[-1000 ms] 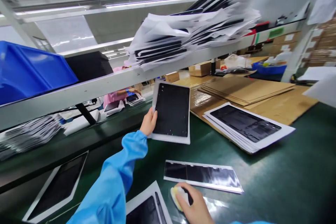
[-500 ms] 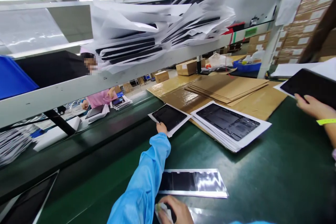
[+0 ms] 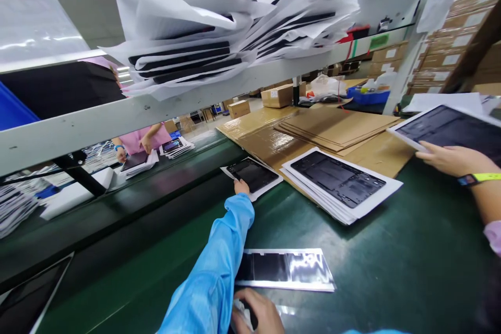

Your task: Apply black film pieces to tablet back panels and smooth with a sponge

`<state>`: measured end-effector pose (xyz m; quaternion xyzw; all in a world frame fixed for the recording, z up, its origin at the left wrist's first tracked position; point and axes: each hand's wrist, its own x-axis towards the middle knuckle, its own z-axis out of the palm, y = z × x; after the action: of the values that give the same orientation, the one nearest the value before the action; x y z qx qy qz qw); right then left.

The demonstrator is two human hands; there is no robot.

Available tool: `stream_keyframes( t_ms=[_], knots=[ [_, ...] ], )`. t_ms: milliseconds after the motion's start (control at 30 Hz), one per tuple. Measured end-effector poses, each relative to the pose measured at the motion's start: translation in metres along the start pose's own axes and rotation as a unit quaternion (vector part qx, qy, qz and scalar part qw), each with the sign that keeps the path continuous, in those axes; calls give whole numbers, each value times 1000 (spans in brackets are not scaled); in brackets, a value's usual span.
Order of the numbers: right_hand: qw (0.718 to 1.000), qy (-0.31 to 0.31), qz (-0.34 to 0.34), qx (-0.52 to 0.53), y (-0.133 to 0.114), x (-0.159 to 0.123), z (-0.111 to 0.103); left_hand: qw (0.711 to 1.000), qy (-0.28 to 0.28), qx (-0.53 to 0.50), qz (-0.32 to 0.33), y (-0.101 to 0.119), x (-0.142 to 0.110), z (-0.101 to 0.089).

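My left hand [image 3: 241,187], at the end of a blue sleeve, reaches far out and pinches the near edge of a black panel on white backing [image 3: 252,175] that lies flat on the green belt beside the cardboard. My right hand [image 3: 256,313] rests at the bottom edge, curled over a small white cloth [image 3: 238,310] on clear film. Just beyond it lies a long shiny black strip with a white border [image 3: 284,269]. A stack of similar black panels [image 3: 340,182] sits to the right of the left hand.
A co-worker's hand [image 3: 450,159] at the right holds another panel [image 3: 450,128]. Flat cardboard sheets [image 3: 336,125] cover the far bench. A shelf rail [image 3: 156,107] overhead carries a messy pile of white sheets [image 3: 219,21]. A person in pink [image 3: 141,141] works across the belt.
My left hand carried the black panel from upright in the air outward and laid it flat on the belt by the cardboard. A co-worker's hand with a panel came in at the right.
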<state>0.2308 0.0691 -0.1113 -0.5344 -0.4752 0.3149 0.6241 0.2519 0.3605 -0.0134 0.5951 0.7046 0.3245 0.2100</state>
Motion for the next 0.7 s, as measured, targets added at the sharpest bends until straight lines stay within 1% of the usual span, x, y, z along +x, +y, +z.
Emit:
stream_keyframes(
  t_ms=[100,133,167,200,267,300,333,367,400,433,467,567,600,633,700],
  knots=[
    [999,47,12,0,-17,4,-6,999,-11,30,-25,4,3,-10],
    [999,47,11,1,-22,6,-9,999,-15,39,-25,6,3,-15],
    [999,32,8,2,-26,10,-15,998,-19,50,-21,8,3,-22],
    [1000,0,5,4,-30,13,-22,998,-23,60,-12,9,1,-29],
    [995,-104,-7,8,-37,21,-37,996,-38,77,21,10,-7,-47],
    [988,-154,-16,9,-40,24,-44,994,-53,84,44,10,-15,-57],
    [983,-180,-26,6,-43,27,-50,991,-74,88,71,8,-25,-68],
    [986,-162,-32,-4,-46,28,-53,986,-99,91,100,5,-38,-79],
    [991,-131,-37,-13,-48,29,-55,979,-127,92,129,1,-54,-90],
    [994,-99,-37,-22,-52,30,-56,971,-153,94,158,-3,-73,-101],
    [996,-83,-33,-27,-56,30,-56,962,-177,95,184,-9,-93,-112],
    [991,-131,-23,-16,-70,34,-62,936,-229,109,245,-32,-159,-143],
    [991,-134,-21,-7,-75,36,-67,916,-249,140,283,-41,-180,-152],
    [992,-124,-15,1,-79,37,-74,901,-260,163,307,-51,-200,-160],
    [997,-77,13,5,-79,37,-93,886,-276,185,324,-70,-234,-171]
  ],
)
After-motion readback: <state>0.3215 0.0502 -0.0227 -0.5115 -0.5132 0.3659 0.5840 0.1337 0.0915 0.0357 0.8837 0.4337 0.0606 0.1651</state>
